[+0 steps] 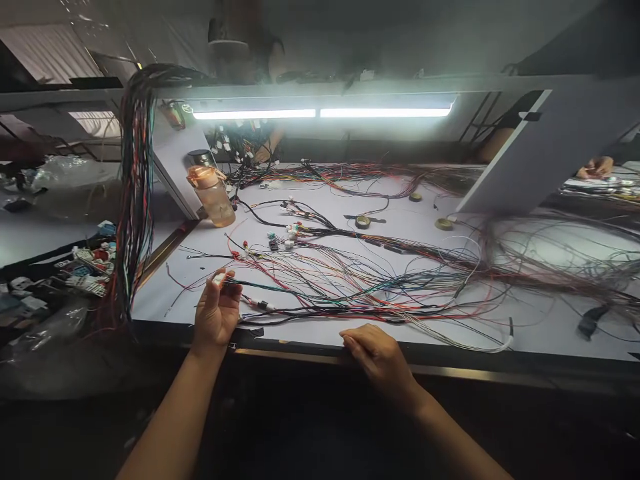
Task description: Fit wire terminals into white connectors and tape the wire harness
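Note:
My left hand (218, 313) is raised over the front left of the bench, its fingers closed on a small white connector (219, 278). Dark and green wires (265, 287) run from that connector to the right. My right hand (376, 350) rests at the bench's front edge with its fingers curled together; whatever they hold, if anything, is hidden. Between and behind the hands lies a long wire harness (345, 310) with black-taped stretches and loose coloured strands. Beside my left hand is a black-and-white connector (263, 305). Several small connectors (287, 241) lie at the harness's left ends.
A water bottle (213, 193) stands at the back left. Thick wire bundles (136, 193) hang over the left side. Tape rolls (363, 222) lie mid-bench. A slanted panel (515, 153) borders the right. Beyond it is another person's hand (596, 167); another hand (264, 153) shows behind.

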### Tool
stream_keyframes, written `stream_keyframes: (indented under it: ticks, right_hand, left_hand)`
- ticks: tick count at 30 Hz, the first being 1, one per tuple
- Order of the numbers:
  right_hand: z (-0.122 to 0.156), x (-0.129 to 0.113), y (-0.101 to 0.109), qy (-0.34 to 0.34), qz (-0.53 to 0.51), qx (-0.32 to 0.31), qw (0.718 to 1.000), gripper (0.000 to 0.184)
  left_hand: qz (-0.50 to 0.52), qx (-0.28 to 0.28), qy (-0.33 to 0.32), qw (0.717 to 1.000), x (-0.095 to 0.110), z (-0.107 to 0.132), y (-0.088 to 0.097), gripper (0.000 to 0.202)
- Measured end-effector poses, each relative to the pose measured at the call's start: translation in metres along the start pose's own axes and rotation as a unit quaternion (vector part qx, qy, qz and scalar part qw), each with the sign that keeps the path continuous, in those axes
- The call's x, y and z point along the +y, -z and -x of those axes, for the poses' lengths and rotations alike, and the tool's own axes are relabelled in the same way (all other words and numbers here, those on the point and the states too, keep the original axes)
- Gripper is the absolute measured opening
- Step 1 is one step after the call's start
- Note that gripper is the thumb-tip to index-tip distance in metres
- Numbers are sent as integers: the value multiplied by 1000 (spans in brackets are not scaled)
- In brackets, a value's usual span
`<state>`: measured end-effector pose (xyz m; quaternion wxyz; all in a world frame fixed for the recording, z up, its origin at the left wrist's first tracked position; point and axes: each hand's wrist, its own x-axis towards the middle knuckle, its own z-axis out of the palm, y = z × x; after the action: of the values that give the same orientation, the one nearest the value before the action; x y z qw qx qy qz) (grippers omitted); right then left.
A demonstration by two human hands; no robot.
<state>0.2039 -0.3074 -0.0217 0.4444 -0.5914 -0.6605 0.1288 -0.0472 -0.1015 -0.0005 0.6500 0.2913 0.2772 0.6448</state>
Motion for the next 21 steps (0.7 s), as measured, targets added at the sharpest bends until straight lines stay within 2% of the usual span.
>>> stream_keyframes:
  ticks: [15,21]
  right_hand:
    - [2,3,-2,2,20,-4,1000,18]
    - [1,2,-2,7,28,0,1000,17]
  left_hand:
    - [-2,-1,-2,1000,-4,-2,6,45]
    - [5,3,4,1000,-3,-1,3,48]
